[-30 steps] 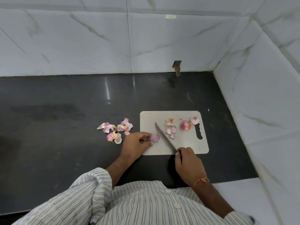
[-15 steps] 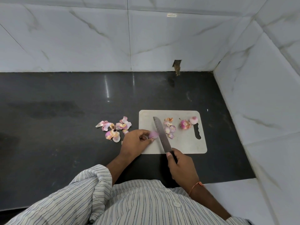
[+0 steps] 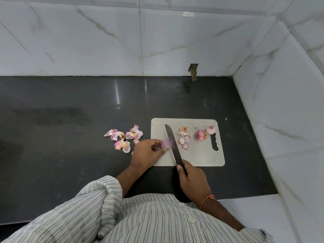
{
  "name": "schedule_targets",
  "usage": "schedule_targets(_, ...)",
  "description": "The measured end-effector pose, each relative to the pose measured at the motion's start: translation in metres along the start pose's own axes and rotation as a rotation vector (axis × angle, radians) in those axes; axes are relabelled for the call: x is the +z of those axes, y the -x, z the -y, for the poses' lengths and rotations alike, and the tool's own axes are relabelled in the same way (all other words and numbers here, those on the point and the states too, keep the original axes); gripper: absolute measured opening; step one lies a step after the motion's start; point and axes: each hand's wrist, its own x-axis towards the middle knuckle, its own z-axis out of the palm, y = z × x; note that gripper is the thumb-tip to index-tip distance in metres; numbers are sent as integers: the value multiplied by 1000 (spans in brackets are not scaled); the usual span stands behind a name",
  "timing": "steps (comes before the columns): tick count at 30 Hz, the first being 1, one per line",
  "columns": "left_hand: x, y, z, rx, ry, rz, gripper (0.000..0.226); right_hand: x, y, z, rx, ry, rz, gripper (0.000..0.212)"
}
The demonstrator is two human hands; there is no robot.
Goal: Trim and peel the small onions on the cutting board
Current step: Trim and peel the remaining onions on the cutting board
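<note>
Head view. Grey cutting board (image 3: 201, 155) lies on the dark worktop (image 3: 70, 163), handle slot toward 3 o'clock.

Left hand (image 3: 147, 153): grip closed, fingers curled round a small onion (image 3: 165, 144) at the board's 9 o'clock edge. The onion is blurred; its surface detail cannot be read.

Right hand (image 3: 191, 176): grip wrapped round the knife (image 3: 173, 146) handle at the board's 6 o'clock edge. The blade points toward 12 and lies against the held onion's 3 o'clock side.

Toward the board's 2 o'clock corner: two more onions, touching, one with skin on (image 3: 201, 134), one paler (image 3: 210, 129). Cut trimmings (image 3: 184, 139) sit between these and the blade.

Off the board at 9 o'clock: a pile of peels (image 3: 123, 137) on the worktop.
</note>
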Motion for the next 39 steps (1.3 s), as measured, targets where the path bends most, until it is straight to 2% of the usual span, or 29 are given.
schedule_targets(9, -5, 3, 1, 110, -86, 0, 29, -10, -7, 10, 28, 27, 28, 24)
schedule_targets(15, -7, 3, 5, 281, -179, -24, 30, -25, -14, 24, 96, 58, 104, 28)
schedule_targets(25, -9, 3, 9, 436, -231, -1, 24, -56, -25, 47, 192, 91, 272, 33)
schedule_targets(34, -4, 4, 5, 250, -170, 4, 30, -27, -18, 35, 151, 2, 136, 29)
schedule_targets(39, -2, -3, 6, 84, -90, 36, 36, -8, -20, 26, 124, -10, 74, 27)
